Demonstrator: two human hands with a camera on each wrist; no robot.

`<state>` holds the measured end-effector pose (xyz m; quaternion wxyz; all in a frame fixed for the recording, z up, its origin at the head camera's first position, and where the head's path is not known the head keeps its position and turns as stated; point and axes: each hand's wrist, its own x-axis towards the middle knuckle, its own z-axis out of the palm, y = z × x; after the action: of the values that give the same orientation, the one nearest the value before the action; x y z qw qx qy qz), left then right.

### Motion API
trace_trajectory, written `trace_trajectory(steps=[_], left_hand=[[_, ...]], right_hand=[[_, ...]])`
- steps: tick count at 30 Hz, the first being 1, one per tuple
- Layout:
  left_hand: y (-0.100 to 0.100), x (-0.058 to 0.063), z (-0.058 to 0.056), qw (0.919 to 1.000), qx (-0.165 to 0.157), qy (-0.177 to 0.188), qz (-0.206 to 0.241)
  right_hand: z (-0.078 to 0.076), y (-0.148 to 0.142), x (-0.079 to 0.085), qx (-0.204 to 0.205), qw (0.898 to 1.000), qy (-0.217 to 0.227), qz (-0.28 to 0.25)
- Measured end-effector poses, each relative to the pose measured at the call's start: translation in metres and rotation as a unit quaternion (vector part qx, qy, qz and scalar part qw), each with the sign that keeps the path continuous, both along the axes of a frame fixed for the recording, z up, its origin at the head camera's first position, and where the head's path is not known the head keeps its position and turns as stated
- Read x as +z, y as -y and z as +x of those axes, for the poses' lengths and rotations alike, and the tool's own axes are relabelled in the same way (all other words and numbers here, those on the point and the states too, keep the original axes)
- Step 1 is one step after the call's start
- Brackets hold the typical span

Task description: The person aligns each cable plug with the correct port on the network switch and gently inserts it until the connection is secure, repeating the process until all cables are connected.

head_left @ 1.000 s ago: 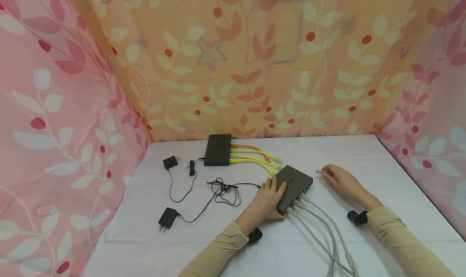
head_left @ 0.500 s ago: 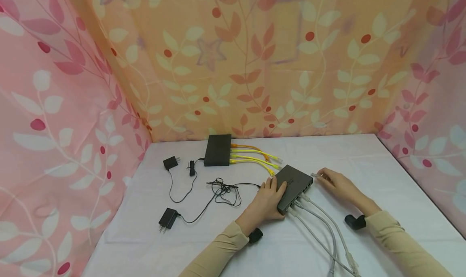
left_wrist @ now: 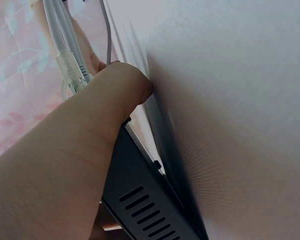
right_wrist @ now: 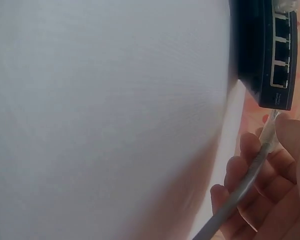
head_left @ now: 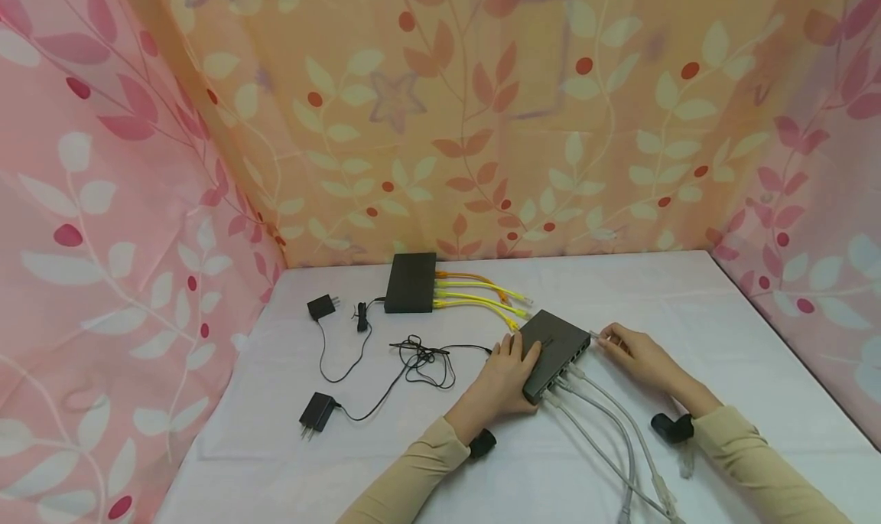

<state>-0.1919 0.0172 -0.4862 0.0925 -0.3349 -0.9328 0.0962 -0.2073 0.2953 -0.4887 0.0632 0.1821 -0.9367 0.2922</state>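
My left hand [head_left: 501,379] grips the near left side of a black network switch [head_left: 554,344], fingers on its top and thumb at the front. In the left wrist view, the slotted side of the switch [left_wrist: 145,205] shows beside that hand [left_wrist: 90,120]. Several grey Ethernet cables [head_left: 612,417] run from ports on its front edge. My right hand [head_left: 640,356] pinches the clear plug of another grey Ethernet cable [right_wrist: 240,192], close by the right corner of the switch. The right wrist view shows bare ports [right_wrist: 280,75] and one plug [right_wrist: 286,5] seated above them.
Behind stands a second black switch [head_left: 411,283] with yellow and orange cables [head_left: 482,287]. Two black power adapters [head_left: 321,306] lie at left, and a tangled black cord [head_left: 423,363] reaches the nearer switch. Patterned cloth [head_left: 454,126] walls in the white table [head_left: 248,417].
My right hand has moved left, bringing the pinched plug up to the corner of the switch. A clear cable end now shows below the right wrist. The left hand stays put.
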Motion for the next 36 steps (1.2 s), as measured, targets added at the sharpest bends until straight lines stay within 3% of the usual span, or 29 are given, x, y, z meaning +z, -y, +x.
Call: trace_trajectory(steps=[8,18,26,36], left_hand=[[0.000,0.000,0.000,1.0000,0.000,0.005,0.002],[0.000,0.002,0.001,1.0000,0.000,-0.007,0.000],[0.000,0.001,0.001,1.0000,0.002,-0.001,-0.003],[0.000,0.000,0.000,1.0000,0.002,0.004,0.003]], right_hand=[[0.005,0.000,0.003,0.005,1.000,-0.003,-0.027],[0.011,-0.001,0.006,0.015,0.997,0.050,-0.057],[0.013,0.002,0.004,0.054,0.993,0.077,-0.073],[0.030,0.024,0.038,0.091,0.986,0.112,-0.079]])
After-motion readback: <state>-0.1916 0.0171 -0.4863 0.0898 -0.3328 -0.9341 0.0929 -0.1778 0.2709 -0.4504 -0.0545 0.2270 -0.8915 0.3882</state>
